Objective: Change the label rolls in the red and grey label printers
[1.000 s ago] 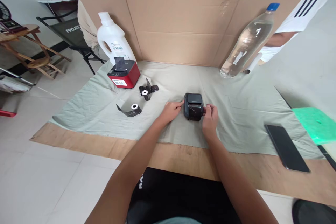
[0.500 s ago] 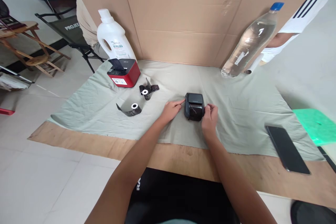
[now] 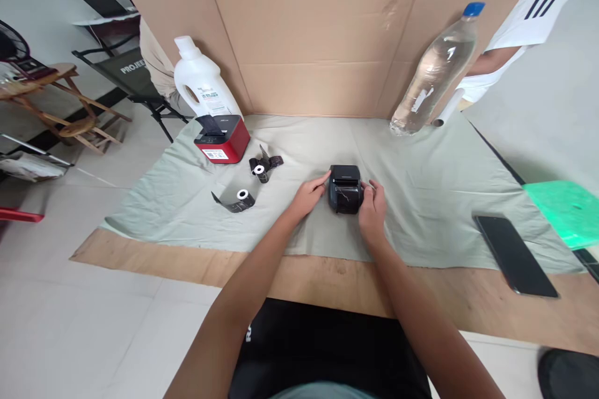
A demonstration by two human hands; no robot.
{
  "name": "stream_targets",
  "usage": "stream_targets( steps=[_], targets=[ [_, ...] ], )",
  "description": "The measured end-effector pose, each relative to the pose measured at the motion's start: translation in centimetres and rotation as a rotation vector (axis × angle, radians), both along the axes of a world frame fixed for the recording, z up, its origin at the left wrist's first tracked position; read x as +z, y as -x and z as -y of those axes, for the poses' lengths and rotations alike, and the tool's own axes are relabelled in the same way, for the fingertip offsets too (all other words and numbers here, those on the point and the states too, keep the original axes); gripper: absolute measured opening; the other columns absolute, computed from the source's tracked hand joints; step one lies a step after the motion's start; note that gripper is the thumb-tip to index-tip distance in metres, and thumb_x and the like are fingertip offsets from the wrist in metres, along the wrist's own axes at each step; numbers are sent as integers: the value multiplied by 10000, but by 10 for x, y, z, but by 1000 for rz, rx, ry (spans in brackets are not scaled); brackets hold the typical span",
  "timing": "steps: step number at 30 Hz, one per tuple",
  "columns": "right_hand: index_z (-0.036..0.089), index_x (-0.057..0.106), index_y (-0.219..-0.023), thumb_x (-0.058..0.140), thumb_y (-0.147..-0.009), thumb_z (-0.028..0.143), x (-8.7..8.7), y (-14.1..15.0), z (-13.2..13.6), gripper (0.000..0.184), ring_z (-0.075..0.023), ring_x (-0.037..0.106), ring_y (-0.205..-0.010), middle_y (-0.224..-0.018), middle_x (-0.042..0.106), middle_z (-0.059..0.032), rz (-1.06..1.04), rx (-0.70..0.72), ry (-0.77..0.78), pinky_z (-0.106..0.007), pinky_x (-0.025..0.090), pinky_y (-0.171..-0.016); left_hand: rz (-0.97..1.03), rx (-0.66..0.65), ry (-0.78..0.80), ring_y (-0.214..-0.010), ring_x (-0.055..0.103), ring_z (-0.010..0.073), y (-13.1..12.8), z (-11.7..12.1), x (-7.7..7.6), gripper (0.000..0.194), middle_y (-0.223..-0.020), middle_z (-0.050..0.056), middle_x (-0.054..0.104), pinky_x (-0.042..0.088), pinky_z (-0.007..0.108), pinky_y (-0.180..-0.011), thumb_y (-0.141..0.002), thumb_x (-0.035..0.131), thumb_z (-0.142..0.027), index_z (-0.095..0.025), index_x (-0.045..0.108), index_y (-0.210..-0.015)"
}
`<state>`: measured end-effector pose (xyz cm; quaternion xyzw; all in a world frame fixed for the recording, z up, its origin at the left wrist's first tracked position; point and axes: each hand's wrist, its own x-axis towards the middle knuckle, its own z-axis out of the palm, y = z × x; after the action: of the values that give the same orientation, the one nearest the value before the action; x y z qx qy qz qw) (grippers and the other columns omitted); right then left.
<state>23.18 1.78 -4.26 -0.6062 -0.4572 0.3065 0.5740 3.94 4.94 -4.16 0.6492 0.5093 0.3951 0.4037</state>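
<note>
A small black portable printer [image 3: 346, 196] lies on the grey-green cloth [image 3: 421, 199], a dark glossy panel on its near half. At its left side rests my left hand [image 3: 307, 195], with the index finger stretched against the edge and the other fingers curled. My right hand [image 3: 373, 206] grips the right side, the thumb toward me and fingertips partly hidden behind it. Left of the hands lie a black-printed paper roll [image 3: 244, 198] with a loose tail and a second paper roll [image 3: 261, 173] beside crumpled dark strips [image 3: 275, 161].
A red and black label printer [image 3: 229, 143] and a white jug [image 3: 208, 84] stand back left. A large water bottle [image 3: 440, 72] leans against the cardboard wall [image 3: 318, 19]. At right are a phone [image 3: 515, 255] and a green bag [image 3: 561, 212]. Two people are partly visible behind the cardboard.
The camera view has shifted slightly. My right fingers appear a little more spread at the printer's side. My left hand stays against its left edge.
</note>
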Motion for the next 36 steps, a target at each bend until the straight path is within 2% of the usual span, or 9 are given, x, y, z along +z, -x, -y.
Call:
stream_targets(
  steps=[4,9,13,17,21,23,26,31,36],
  targets=[
    [179,577,-1298,426,-989,467,3,0,0,449,-300,677,-1196,-1279,734,-169,-11,-2,13,-517,462,-1085,70,15,32,-743,566,143,-1,-16,9,601,-809,-4,682,495,278,-863,-927,449,-140,-164,577,-1514],
    [165,596,-1288,455,-976,498,1,-3,-2,478,-308,694,-1165,-1216,761,-173,-43,-3,16,-508,479,-1067,-43,44,29,-861,643,181,-12,-39,19,635,-1007,27,782,496,327,-981,-929,453,-115,-179,525,-1557],
    [178,591,-1301,467,-973,533,-5,-5,-5,499,-301,715,-1097,-1184,775,-160,-106,14,22,-502,512,-1013,-209,130,31,-888,670,201,-23,-41,29,615,-1064,47,794,511,325,-944,-954,435,-115,-190,527,-1557],
    [172,582,-1314,467,-980,531,-7,-5,-7,503,-295,712,-1092,-1189,775,-159,-121,21,27,-500,511,-1002,-555,201,-40,-985,698,250,-31,-28,52,505,-1174,95,773,507,358,-928,-1004,458,-194,-244,623,-1479],
    [166,576,-1322,475,-977,511,-4,-5,-6,498,-305,702,-1126,-1212,764,-171,-97,11,23,-499,492,-1020,-912,42,-208,-1193,649,278,-44,-24,77,339,-1268,102,726,455,391,-1045,-1023,540,-305,-268,759,-1279],
    [167,566,-1331,468,-978,502,-2,-5,-5,497,-312,700,-1124,-1220,761,-172,-100,12,33,-502,492,-1007,-1034,-87,-160,-1259,619,295,-52,-32,88,260,-1297,103,712,451,396,-1062,-978,640,-331,-262,802,-1171],
    [174,556,-1329,456,-982,500,0,-5,-5,487,-310,702,-1099,-1227,759,-170,-111,18,46,-499,497,-983,-1097,-177,-24,-1153,679,322,-64,-50,98,246,-1254,137,732,520,394,-946,-862,793,-311,-224,821,-1091],
    [173,557,-1297,464,-978,513,0,-4,-11,476,-307,700,-1103,-1202,766,-171,-74,5,-9,-496,485,-1002,-1121,-181,17,-1070,723,331,-78,-59,104,234,-1102,171,764,540,393,-905,-824,799,-165,-166,808,-1057],
    [179,549,-1281,476,-979,509,-4,-3,-19,454,-276,712,-1060,-1239,751,-168,-108,-6,-54,-483,505,-988,-1104,-73,-83,-1155,696,313,-72,-33,104,242,-1253,172,703,525,380,-946,-958,654,-219,-163,755,-1171]
  ],
)
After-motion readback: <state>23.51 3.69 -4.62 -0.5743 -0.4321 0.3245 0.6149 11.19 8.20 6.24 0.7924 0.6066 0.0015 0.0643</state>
